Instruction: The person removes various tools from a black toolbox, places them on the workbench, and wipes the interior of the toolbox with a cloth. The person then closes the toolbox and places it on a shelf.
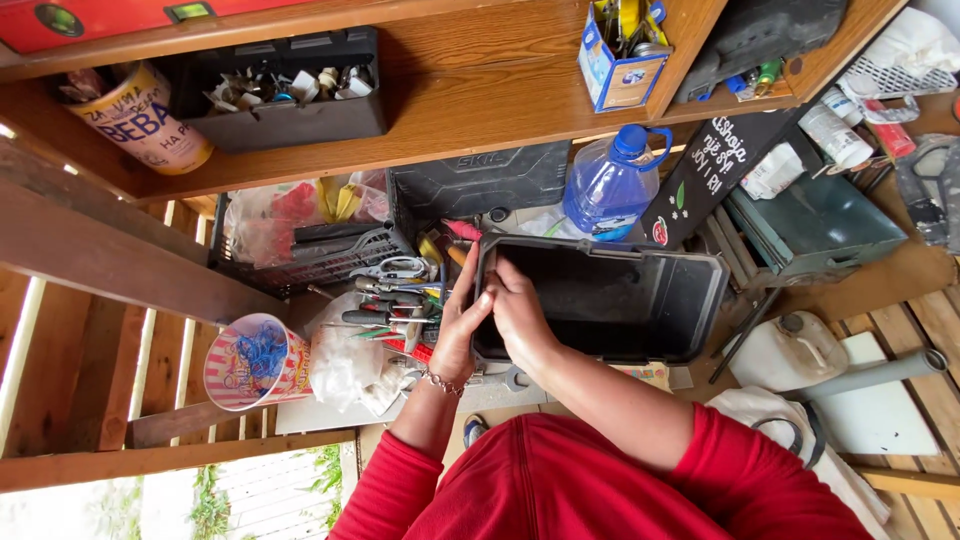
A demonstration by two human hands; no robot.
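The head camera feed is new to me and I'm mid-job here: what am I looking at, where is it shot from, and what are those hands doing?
There is no machine here. This single picture comes from a camera worn on a person's head, looking down at their own two bare hands; the red sleeves at the bottom are theirs.

The left hand, with a bracelet at the wrist, and the right hand both rest on the near end wall of an open, empty dark grey plastic toolbox, fingers curled over its rim. Whether the grip is tight, I cannot tell.

Beside the left hand lies a heap of pliers and scissors. Farther left stands a striped paper cup of blue clips. Behind the box stands a blue plastic water jug, under a wooden shelf.
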